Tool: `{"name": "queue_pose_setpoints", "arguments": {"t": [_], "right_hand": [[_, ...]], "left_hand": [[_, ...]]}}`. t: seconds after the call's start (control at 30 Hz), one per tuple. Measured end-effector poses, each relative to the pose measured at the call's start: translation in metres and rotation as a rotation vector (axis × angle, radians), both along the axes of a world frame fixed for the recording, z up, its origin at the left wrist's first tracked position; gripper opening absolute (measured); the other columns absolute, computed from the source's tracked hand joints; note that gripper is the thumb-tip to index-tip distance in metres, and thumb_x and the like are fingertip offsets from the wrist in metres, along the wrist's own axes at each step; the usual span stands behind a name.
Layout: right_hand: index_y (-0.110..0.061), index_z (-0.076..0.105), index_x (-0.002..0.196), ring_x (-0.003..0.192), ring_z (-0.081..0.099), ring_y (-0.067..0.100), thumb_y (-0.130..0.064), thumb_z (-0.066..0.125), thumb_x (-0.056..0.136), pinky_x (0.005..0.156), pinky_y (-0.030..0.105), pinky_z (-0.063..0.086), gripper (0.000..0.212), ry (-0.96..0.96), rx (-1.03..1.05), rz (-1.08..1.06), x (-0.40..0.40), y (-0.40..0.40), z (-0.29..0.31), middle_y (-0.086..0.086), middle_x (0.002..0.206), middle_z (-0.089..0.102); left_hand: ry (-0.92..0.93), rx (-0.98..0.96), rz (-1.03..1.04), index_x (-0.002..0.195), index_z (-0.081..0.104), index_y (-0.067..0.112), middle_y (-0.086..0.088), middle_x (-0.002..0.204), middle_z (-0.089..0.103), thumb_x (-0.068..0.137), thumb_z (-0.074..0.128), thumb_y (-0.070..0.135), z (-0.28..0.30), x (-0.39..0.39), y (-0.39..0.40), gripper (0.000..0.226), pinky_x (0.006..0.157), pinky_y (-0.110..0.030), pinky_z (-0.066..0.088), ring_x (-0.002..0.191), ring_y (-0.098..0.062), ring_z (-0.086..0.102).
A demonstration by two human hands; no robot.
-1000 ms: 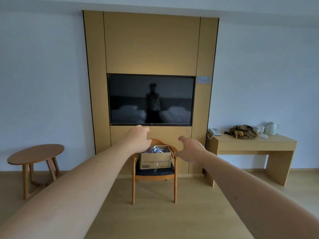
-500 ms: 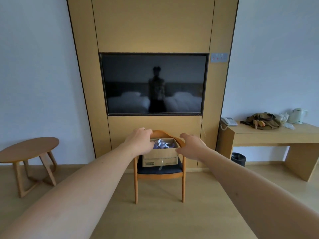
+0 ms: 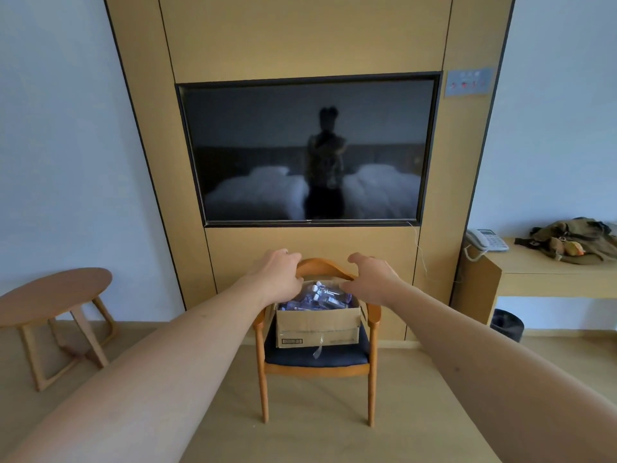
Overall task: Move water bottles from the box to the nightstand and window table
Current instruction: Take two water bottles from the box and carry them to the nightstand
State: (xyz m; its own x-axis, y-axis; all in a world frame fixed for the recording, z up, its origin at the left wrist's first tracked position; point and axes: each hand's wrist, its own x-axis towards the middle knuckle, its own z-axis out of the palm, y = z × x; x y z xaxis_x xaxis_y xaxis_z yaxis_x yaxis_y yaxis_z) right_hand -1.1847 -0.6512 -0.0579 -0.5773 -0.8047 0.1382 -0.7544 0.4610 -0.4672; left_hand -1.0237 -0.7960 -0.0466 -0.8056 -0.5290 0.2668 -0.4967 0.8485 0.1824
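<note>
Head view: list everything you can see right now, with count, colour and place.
cardboard box: one, brown, open, on the chair seat
water bottles: several, clear with purple labels, lying in the box; count unclear
chair: one, orange wood, dark blue seat, below the TV
TV: one, black, off, in the wood wall panel
round table: one, brown, left
desk: one, light wood, right
telephone: one, white, on the desk
bag: one, olive, on the desk
bin: one, black, under the desk
left hand: empty, above the box
right hand: empty, above the box
</note>
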Motion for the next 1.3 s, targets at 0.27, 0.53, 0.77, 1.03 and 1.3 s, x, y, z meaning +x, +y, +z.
{"name": "queue_pose_setpoints", "arguments": {"t": [0.27, 0.53, 0.77, 1.03, 1.3], "right_hand": [[-0.017, 0.047, 0.144, 0.098, 0.066, 0.021, -0.028, 0.067, 0.093, 0.088, 0.038, 0.060, 0.056, -0.113, 0.090, -0.019, -0.077, -0.089, -0.049, 0.005, 0.113, 0.066], [-0.021, 0.047, 0.145, 0.098, 0.055, 0.019, -0.029, 0.071, 0.092, 0.077, 0.025, 0.048, 0.059, -0.131, 0.103, -0.094, -0.164, -0.221, -0.059, 0.004, 0.129, 0.061], [-0.021, 0.045, 0.147, 0.098, 0.056, 0.019, -0.031, 0.068, 0.093, 0.080, 0.033, 0.056, 0.059, -0.167, 0.188, -0.156, -0.224, -0.308, -0.090, 0.007, 0.131, 0.061], [-0.017, 0.044, 0.152, 0.095, 0.061, 0.018, -0.042, 0.069, 0.092, 0.070, 0.026, 0.050, 0.069, -0.314, 0.299, -0.191, -0.306, -0.365, -0.146, 0.003, 0.115, 0.061], [-0.022, 0.043, 0.152, 0.103, 0.067, 0.020, -0.032, 0.067, 0.093, 0.084, 0.037, 0.063, 0.065, -0.455, 0.358, -0.161, -0.420, -0.440, -0.235, 0.003, 0.131, 0.059]], "left_hand": [[-0.035, 0.070, -0.045, 0.133, 0.058, 0.021, 0.002, 0.118, 0.057, 0.098, 0.063, 0.032, -0.034, -0.086, -0.097, 0.037, 0.082, -0.038, 0.060, 0.093, -0.017, 0.062], [-0.026, 0.096, -0.038, 0.142, 0.054, 0.019, -0.005, 0.142, 0.054, 0.099, 0.062, 0.033, -0.047, -0.185, -0.229, 0.046, 0.101, -0.043, 0.051, 0.126, -0.028, 0.054], [-0.083, 0.179, -0.082, 0.133, 0.059, 0.020, -0.002, 0.129, 0.059, 0.098, 0.061, 0.034, -0.083, -0.265, -0.322, 0.037, 0.094, -0.039, 0.052, 0.113, -0.024, 0.057], [-0.152, 0.302, -0.076, 0.135, 0.058, 0.022, 0.001, 0.133, 0.057, 0.094, 0.064, 0.037, -0.155, -0.353, -0.393, 0.045, 0.093, -0.037, 0.049, 0.113, -0.021, 0.057], [-0.292, 0.399, 0.020, 0.142, 0.053, 0.019, -0.006, 0.149, 0.047, 0.096, 0.061, 0.036, -0.227, -0.459, -0.454, 0.050, 0.111, -0.047, 0.042, 0.135, -0.028, 0.047]]}}
